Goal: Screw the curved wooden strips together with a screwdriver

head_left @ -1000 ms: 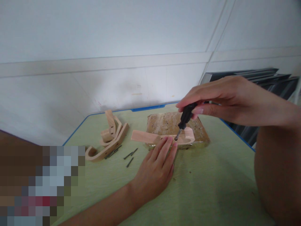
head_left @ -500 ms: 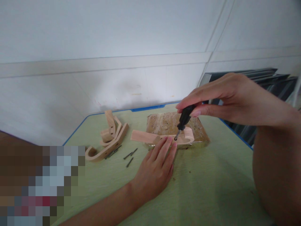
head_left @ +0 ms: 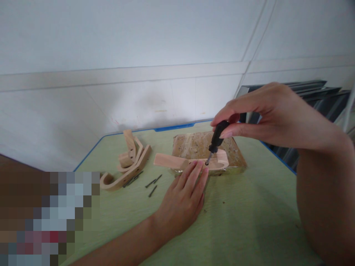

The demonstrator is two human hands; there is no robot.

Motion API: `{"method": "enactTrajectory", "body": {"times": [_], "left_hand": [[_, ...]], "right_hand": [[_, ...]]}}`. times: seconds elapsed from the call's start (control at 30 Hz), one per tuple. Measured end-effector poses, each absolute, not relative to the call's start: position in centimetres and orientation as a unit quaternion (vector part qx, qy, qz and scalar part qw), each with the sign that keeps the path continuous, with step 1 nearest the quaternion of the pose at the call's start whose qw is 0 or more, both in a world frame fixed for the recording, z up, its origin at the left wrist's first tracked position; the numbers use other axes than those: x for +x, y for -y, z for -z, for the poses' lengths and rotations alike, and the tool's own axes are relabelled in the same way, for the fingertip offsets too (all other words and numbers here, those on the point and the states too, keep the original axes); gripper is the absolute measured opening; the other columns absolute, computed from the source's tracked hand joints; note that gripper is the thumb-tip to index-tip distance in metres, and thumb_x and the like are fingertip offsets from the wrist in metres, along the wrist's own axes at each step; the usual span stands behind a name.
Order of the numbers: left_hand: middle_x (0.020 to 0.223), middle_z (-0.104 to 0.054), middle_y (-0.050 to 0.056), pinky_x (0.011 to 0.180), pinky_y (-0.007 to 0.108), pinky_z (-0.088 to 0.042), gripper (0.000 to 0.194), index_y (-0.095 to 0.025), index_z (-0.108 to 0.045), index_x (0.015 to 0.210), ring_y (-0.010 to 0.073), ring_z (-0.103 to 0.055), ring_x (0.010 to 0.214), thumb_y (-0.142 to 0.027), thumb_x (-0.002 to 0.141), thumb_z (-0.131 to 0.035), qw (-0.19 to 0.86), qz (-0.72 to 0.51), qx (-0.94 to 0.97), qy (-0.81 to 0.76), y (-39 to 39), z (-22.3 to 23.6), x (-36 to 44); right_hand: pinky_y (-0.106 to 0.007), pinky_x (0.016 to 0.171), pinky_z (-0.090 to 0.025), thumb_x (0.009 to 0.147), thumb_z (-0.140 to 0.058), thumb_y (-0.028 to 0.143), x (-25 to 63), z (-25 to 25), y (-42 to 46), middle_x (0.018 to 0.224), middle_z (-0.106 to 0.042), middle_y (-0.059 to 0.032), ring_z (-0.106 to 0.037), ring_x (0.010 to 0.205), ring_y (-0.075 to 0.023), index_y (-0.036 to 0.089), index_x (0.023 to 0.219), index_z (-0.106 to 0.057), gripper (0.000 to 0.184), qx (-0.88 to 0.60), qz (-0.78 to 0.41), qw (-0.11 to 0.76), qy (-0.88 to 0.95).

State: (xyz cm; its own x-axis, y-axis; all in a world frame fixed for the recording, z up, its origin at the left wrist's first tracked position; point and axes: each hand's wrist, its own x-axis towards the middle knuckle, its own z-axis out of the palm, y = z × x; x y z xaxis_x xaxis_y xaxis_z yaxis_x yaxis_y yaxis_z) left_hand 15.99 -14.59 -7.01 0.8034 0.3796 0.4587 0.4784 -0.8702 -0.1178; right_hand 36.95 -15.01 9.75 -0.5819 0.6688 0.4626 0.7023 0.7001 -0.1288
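Observation:
My right hand (head_left: 235, 114) pinches the black handle of a screwdriver (head_left: 218, 136). The driver leans slightly, its tip at a dark hole in a pale wooden hook (head_left: 170, 160); whether a screw head sits there I cannot make out. That hook lies across the near edge of a brown board wrapped in clear film (head_left: 198, 144). Stretched flat, the fingers of my left hand (head_left: 184, 195) press on the hook just left of the tip. Its thumb is hidden.
More wooden hooks (head_left: 141, 164) lie together at the left of the green table (head_left: 244, 214). Several dark screws (head_left: 150, 183) are scattered beside them. A white wall (head_left: 133, 99) stands behind, and dark flat panels (head_left: 330, 107) lean at the right.
My right hand has shifted slightly right, and its grip on the screwdriver handle has turned a little. My left hand and the wooden hook stay in place.

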Motion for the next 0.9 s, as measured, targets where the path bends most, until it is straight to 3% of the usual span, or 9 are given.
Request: {"method": "enactTrajectory", "body": {"times": [0.17, 0.43, 0.6, 0.9], "left_hand": [[0.136, -0.029, 0.019, 0.101, 0.042, -0.033, 0.053, -0.003, -0.031, 0.129, 0.0302, -0.020, 0.128, -0.017, 0.080, -0.046, 0.114, 0.219, -0.942, 0.228, 14.6, 7.0, 16.0], [0.136, -0.028, 0.019, 0.101, 0.042, -0.034, 0.054, -0.003, -0.030, 0.129, 0.0299, -0.020, 0.128, -0.018, 0.080, -0.046, 0.118, 0.219, -0.941, 0.231, 14.6, 7.2, 16.0], [0.136, -0.028, 0.019, 0.101, 0.042, -0.033, 0.054, -0.003, -0.031, 0.129, 0.0299, -0.019, 0.128, -0.018, 0.080, -0.047, 0.118, 0.220, -0.941, 0.229, 14.6, 7.1, 16.0], [0.135, -0.030, 0.019, 0.100, 0.042, -0.035, 0.053, -0.003, -0.032, 0.128, 0.0302, -0.022, 0.127, -0.018, 0.079, -0.047, 0.120, 0.223, -0.940, 0.228, 14.5, 7.1, 16.0]], "right_hand": [[-0.024, 0.052, -0.036, 0.077, -0.054, 0.036, 36.9, -9.8, 15.0, 0.071, -0.062, 0.0006, -0.053, 0.060, -0.0104, 0.018, 0.086, -0.062, 0.021, -0.403, 0.031, 0.232, 0.885], [-0.025, 0.059, -0.032, 0.079, -0.052, 0.024, 36.6, -9.3, 14.6, 0.074, -0.053, -0.0006, -0.045, 0.066, -0.0126, 0.019, 0.079, -0.051, 0.005, -0.403, 0.074, 0.216, 0.886], [-0.026, 0.055, -0.027, 0.083, -0.045, 0.028, 36.6, -9.0, 14.2, 0.066, -0.046, 0.0006, -0.039, 0.059, -0.0118, 0.018, 0.071, -0.047, 0.016, -0.416, 0.131, 0.197, 0.878], [-0.026, 0.052, -0.022, 0.084, -0.041, 0.040, 36.5, -8.9, 13.9, 0.059, -0.035, 0.0021, -0.030, 0.054, -0.0090, 0.017, 0.057, -0.035, 0.037, -0.418, 0.129, 0.184, 0.880]]}}
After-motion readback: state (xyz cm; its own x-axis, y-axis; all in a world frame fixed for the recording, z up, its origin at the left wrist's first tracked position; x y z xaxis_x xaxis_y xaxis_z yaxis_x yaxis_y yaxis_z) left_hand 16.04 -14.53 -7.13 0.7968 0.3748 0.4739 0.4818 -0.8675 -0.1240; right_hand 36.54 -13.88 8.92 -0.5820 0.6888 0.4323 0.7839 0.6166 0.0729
